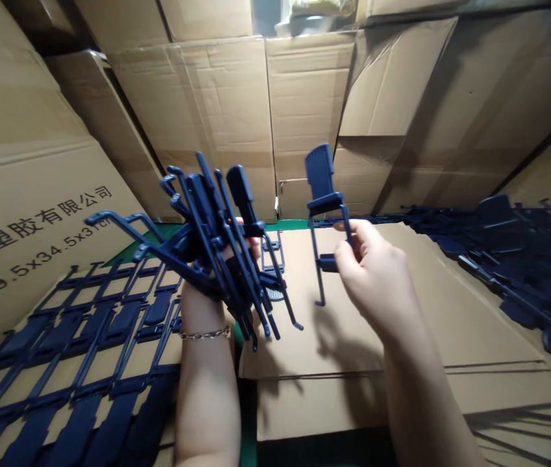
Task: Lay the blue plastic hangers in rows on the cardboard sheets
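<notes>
Single blue frame [320, 172] pinched by one leg in right hand [377, 275], held above cardboard [421, 305]. Bundle [217, 240] of similar frames gripped in left hand [254, 246], partly hidden. Apparently frames being handled singly; legs should be kept clear of bundle. Long axis near-vertical, slatted panel up, feet down.

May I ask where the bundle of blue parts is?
In the head view, the bundle of blue parts is in the left hand, left of the lone part in the right hand.
</notes>
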`<act>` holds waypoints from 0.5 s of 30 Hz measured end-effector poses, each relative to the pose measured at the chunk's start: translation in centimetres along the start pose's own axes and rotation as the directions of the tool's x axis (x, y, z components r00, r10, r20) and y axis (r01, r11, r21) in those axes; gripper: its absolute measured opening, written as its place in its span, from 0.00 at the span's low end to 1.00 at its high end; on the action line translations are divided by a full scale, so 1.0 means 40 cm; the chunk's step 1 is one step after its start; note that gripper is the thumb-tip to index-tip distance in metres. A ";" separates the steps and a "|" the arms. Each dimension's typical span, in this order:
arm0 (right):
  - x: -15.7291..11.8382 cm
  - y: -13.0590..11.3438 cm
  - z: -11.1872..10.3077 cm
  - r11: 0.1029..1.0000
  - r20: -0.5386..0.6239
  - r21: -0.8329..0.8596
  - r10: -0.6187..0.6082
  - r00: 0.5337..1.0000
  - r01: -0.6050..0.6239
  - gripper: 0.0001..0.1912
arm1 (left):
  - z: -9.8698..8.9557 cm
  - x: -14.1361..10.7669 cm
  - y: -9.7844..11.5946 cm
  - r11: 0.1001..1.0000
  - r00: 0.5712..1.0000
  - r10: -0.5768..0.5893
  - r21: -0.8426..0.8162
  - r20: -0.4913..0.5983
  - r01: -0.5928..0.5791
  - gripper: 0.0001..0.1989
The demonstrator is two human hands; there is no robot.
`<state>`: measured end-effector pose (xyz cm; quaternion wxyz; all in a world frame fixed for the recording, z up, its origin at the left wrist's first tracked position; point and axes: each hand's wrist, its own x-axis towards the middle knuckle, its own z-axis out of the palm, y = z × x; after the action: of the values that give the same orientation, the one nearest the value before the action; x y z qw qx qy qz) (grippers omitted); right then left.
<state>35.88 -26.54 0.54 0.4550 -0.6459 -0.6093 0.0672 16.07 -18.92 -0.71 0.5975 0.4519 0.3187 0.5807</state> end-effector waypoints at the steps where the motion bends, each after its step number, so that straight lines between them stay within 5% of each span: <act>1: 0.008 0.013 -0.005 0.997 0.017 -0.072 0.031 0.999 -0.029 0.13 | 0.001 0.003 0.009 1.000 1.000 0.015 -0.017 -0.015 -0.015 0.12; 7: 0.041 0.086 0.033 0.873 0.291 -0.485 0.106 0.951 0.052 0.19 | 0.010 0.011 0.041 0.986 0.962 0.097 -0.107 -0.254 -0.128 0.06; 15: 0.048 0.134 0.078 0.877 0.366 -0.473 0.108 0.924 0.085 0.15 | 0.009 0.014 0.053 0.928 0.955 0.109 -0.316 -0.277 -0.198 0.10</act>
<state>38.24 -22.51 -3.94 0.1525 -0.7165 -0.6794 0.0412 15.61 -18.60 1.44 0.5730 0.2870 0.2509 0.7255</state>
